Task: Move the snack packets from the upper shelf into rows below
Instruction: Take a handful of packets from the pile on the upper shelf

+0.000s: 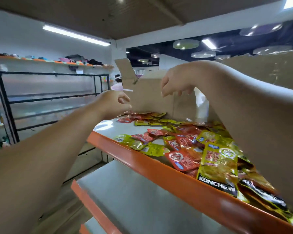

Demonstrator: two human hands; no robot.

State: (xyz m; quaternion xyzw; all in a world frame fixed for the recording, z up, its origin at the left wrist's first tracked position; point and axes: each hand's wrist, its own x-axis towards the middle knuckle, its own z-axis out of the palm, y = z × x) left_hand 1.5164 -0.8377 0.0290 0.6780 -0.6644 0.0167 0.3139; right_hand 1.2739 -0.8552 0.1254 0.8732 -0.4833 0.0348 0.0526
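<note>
At the far left corner of the upper shelf (142,159), the left hand (113,103) hangs above the edge, fingers curled toward the thumb and nothing visibly in them, though blur makes this hard to judge. Just right of it, a cardboard box (150,97) stands along the shelf's back edge. The right hand (174,81) hovers at the box's top rim, fingers drooping loosely and apart, apparently empty. Red and yellow packets (193,149) lie scattered over the shelf from its back edge to the orange front lip. Beneath, the lower shelf (134,200) lies bare.
</note>
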